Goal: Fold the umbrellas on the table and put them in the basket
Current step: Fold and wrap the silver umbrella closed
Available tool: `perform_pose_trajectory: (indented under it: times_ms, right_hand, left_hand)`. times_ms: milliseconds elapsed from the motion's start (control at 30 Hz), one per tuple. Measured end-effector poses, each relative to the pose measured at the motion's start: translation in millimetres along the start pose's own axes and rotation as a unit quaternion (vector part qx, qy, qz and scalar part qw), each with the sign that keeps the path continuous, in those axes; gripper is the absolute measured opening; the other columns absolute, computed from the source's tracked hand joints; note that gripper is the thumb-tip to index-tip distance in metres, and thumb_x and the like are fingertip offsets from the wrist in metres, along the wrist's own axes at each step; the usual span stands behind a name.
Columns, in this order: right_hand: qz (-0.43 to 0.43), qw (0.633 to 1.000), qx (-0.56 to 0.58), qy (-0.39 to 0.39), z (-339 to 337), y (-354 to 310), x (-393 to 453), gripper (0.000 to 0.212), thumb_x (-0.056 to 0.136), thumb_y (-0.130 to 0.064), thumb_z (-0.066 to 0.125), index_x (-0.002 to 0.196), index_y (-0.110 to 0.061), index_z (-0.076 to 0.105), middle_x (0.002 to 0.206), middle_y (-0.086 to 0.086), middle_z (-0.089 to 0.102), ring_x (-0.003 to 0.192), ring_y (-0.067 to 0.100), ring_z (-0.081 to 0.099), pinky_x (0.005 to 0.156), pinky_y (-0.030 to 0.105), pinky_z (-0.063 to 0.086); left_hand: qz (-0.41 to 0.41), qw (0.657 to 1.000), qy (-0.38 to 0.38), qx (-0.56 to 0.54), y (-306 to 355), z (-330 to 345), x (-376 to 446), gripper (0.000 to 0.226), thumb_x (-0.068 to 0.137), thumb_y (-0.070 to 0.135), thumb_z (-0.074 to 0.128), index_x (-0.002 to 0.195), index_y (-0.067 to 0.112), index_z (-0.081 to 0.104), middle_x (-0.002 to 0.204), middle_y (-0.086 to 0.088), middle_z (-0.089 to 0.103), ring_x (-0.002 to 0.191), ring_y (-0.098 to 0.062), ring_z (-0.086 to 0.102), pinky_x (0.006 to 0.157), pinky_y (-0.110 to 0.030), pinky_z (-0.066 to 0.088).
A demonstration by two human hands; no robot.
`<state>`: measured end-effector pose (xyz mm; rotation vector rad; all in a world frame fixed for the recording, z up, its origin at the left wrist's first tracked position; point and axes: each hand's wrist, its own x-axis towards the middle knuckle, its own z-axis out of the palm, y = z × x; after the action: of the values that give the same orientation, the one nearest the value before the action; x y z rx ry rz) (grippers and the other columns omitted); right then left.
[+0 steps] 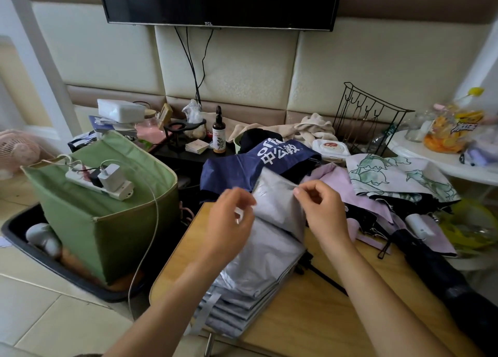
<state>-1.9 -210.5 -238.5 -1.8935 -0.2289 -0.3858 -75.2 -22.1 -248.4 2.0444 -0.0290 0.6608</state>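
Note:
A grey umbrella (258,270) lies on the wooden table (318,311), its canopy partly pleated. My left hand (229,216) pinches a fold of the grey cloth at its left side. My right hand (320,208) pinches the raised flap at the top right. Behind it lie a navy umbrella (237,168) with white lettering, a lilac one (347,186) and a white one with green flowers (398,176). A black umbrella (442,273) lies along the right edge. The green fabric basket (94,222) stands on the floor to the left.
A white power strip (102,184) with chargers and a cable sits across the basket's top. A black tray (16,232) holds the basket. Bottles, boxes, a wire rack (366,119) and cloths crowd the back; a white round table (431,154) with snacks is at the right.

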Motion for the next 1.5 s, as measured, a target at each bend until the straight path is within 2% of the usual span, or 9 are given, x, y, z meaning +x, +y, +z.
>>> perform_pose_trajectory:
  times_ms: [133, 267, 467, 567, 833, 1067, 1133, 1267, 1500]
  right_hand:
    - [0.070, 0.997, 0.026, 0.025, -1, 10, 11, 0.011, 0.097, -0.026, 0.068, 0.086, -0.023, 0.070, 0.084, -0.009, 0.071, 0.081, 0.010, 0.063, 0.070, 0.026, 0.047]
    - [0.076, 0.995, 0.063, 0.006, -2, 6, 14, 0.016, 0.097, -0.025, 0.067, 0.081, -0.022, 0.069, 0.073, -0.015, 0.064, 0.074, 0.005, 0.057, 0.068, 0.023, 0.043]
    - [-0.075, 0.970, 0.073, -0.221, -5, -14, -3, 0.011, 0.096, -0.020, 0.067, 0.086, -0.016, 0.069, 0.081, -0.008, 0.067, 0.082, 0.009, 0.062, 0.077, 0.028, 0.049]
    - [-0.123, 0.952, 0.024, -0.280, -5, -23, -19, 0.010, 0.096, -0.015, 0.070, 0.087, -0.017, 0.071, 0.085, -0.007, 0.069, 0.083, 0.010, 0.066, 0.078, 0.026, 0.053]
    - [-0.178, 0.958, -0.042, -0.219, -3, -22, -38, 0.006, 0.093, -0.022, 0.075, 0.089, -0.026, 0.073, 0.089, -0.011, 0.068, 0.087, 0.014, 0.065, 0.078, 0.031, 0.054]
    - [-0.200, 0.970, -0.050, -0.128, -2, -25, -36, 0.006, 0.095, -0.016, 0.073, 0.093, -0.022, 0.072, 0.086, -0.014, 0.070, 0.084, 0.010, 0.067, 0.073, 0.021, 0.051]
    - [-0.208, 0.971, -0.057, -0.106, -3, -24, -34, 0.005, 0.097, -0.017, 0.070, 0.094, -0.021, 0.072, 0.088, -0.014, 0.070, 0.085, 0.008, 0.068, 0.074, 0.025, 0.053]
    - [-0.201, 0.974, -0.034, -0.100, -4, -25, -33, 0.005, 0.100, -0.022, 0.067, 0.097, -0.022, 0.070, 0.091, -0.013, 0.070, 0.089, 0.011, 0.068, 0.077, 0.029, 0.054]
    - [-0.195, 0.971, -0.052, -0.130, -7, -21, -29, 0.021, 0.088, -0.022, 0.081, 0.103, -0.024, 0.066, 0.090, -0.011, 0.066, 0.088, 0.012, 0.065, 0.078, 0.027, 0.054]
  left_hand:
    - [0.155, 0.953, -0.151, 0.212, -13, 15, -13, 0.023, 0.098, 0.038, 0.054, 0.117, 0.033, 0.066, 0.120, 0.016, 0.059, 0.115, -0.003, 0.049, 0.103, -0.026, 0.034]
    - [0.136, 0.925, -0.202, 0.293, -30, 27, -17, 0.053, 0.100, 0.058, 0.026, 0.141, 0.036, 0.052, 0.141, 0.016, 0.050, 0.135, -0.008, 0.038, 0.114, -0.028, 0.014]
    - [-0.046, 0.973, -0.180, 0.137, -16, 28, -5, 0.050, 0.108, 0.049, 0.023, 0.097, 0.024, 0.065, 0.115, 0.005, 0.053, 0.122, -0.017, 0.045, 0.111, -0.038, 0.025]
    - [-0.185, 0.980, -0.028, -0.069, -3, 17, 8, 0.060, 0.107, 0.056, 0.032, 0.083, 0.012, 0.065, 0.090, -0.012, 0.061, 0.096, -0.032, 0.061, 0.093, -0.041, 0.048]
    - [-0.336, 0.924, -0.040, -0.179, -18, -12, 11, 0.017, 0.095, 0.005, 0.055, 0.085, 0.010, 0.068, 0.068, -0.009, 0.062, 0.053, -0.017, 0.060, 0.047, -0.023, 0.038]
    - [-0.186, 0.964, -0.114, -0.148, 0, -34, -2, 0.028, 0.088, -0.002, 0.068, 0.098, 0.023, 0.075, 0.105, 0.001, 0.063, 0.092, -0.002, 0.066, 0.081, -0.020, 0.054]
    - [-0.173, 0.960, -0.119, -0.183, 2, -37, -2, 0.014, 0.092, 0.005, 0.071, 0.101, 0.014, 0.076, 0.114, -0.012, 0.068, 0.101, -0.018, 0.070, 0.090, -0.035, 0.057]
    - [-0.104, 0.959, -0.111, -0.239, 2, -40, 0, 0.026, 0.092, 0.021, 0.072, 0.098, -0.004, 0.068, 0.099, -0.040, 0.059, 0.088, -0.031, 0.060, 0.085, -0.048, 0.049]
    - [-0.116, 0.965, -0.010, -0.234, 2, -37, 0, 0.014, 0.089, 0.019, 0.079, 0.093, 0.006, 0.074, 0.088, -0.021, 0.070, 0.082, -0.023, 0.061, 0.082, -0.048, 0.050]
